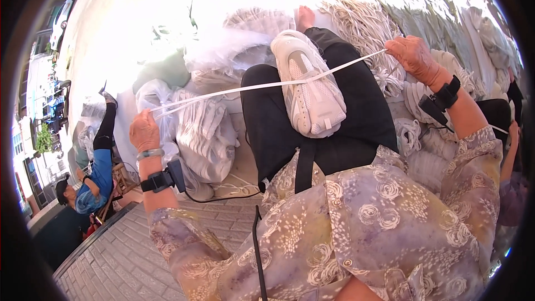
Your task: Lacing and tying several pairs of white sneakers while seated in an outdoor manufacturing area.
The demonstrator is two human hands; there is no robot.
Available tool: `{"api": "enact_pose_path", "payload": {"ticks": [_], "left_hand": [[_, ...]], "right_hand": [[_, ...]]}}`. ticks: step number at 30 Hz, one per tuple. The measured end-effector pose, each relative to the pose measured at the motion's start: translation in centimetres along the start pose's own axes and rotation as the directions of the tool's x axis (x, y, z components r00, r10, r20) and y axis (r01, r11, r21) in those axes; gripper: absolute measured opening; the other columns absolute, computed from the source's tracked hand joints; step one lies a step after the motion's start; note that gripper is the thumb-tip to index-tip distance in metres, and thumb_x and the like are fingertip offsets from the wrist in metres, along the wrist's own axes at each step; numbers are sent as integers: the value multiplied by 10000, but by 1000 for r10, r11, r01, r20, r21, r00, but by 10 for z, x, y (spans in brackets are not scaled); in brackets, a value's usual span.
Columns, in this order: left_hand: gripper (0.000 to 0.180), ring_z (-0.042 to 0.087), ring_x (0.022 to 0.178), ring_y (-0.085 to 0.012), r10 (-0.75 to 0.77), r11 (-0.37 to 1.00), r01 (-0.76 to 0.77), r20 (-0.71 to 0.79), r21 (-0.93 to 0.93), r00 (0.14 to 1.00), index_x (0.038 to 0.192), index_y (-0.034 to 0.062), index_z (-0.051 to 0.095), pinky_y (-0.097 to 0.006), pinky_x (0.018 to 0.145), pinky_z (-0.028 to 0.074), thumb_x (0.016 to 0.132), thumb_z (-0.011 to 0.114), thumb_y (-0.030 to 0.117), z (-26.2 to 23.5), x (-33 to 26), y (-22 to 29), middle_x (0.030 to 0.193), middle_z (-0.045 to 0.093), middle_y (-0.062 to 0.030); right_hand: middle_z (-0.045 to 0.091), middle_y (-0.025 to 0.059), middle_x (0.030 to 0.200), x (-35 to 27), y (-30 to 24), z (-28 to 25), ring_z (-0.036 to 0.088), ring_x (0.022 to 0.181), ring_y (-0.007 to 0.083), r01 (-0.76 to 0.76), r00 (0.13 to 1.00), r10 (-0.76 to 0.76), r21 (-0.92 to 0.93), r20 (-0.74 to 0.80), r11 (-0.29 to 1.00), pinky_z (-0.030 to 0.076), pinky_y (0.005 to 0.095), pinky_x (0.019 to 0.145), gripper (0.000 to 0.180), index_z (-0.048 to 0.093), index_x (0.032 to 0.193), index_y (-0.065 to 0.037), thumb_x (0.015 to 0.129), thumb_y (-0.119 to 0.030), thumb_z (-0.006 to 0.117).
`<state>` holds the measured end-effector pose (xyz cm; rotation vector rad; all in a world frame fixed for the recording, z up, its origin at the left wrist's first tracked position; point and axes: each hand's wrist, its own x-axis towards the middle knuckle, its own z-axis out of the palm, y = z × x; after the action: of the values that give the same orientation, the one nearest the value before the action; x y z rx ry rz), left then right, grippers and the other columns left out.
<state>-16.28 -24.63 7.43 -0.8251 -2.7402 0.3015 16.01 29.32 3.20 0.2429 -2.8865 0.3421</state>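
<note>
My shirt: It is closest, with pale swirly flowers all over it.
My lap: The pale shoe rests on my black trousers. I think it sits there so my legs can hold it steady while both hands are busy.
White lace: It goes across the top of the shoe. My hands are wide apart, I think so it stays tight and not floppy.
Left hand: My fingers pinch the lace, and two strands show there.
Right hand: My fingers pinch its other side.
Shoe and fingers: The shoe is between my hands, well apart from both. No finger touches it.
Near me: A white bundle lies by my left hand, and a heap of loose strips by my right.
</note>
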Motion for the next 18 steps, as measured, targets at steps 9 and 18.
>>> {"api": "enact_pose_path", "payload": {"ticks": [9, 18], "left_hand": [[266, 604, 639, -195, -347, 922, 312, -131, -229, 929, 969, 41, 676, -313, 595, 450, 846, 593, 262, -72, 14, -111, 706, 647, -116], [314, 608, 770, -142, -310, 946, 270, -256, -181, 916, 1081, 93, 653, -267, 709, 460, 874, 573, 315, -141, 41, -171, 891, 678, -69]], "right_hand": [[624, 155, 981, -64, 73, -110, 629, 921, 238, -186, 974, 170, -101, -149, 977, 520, 274, 809, 267, 554, 1116, 4, 852, 41, 528], [542, 100, 1196, -124, 140, -200, 541, 1079, 213, -81, 991, 46, -273, -129, 959, 445, 269, 917, 362, 471, 1240, -53, 883, -3, 504]]}}
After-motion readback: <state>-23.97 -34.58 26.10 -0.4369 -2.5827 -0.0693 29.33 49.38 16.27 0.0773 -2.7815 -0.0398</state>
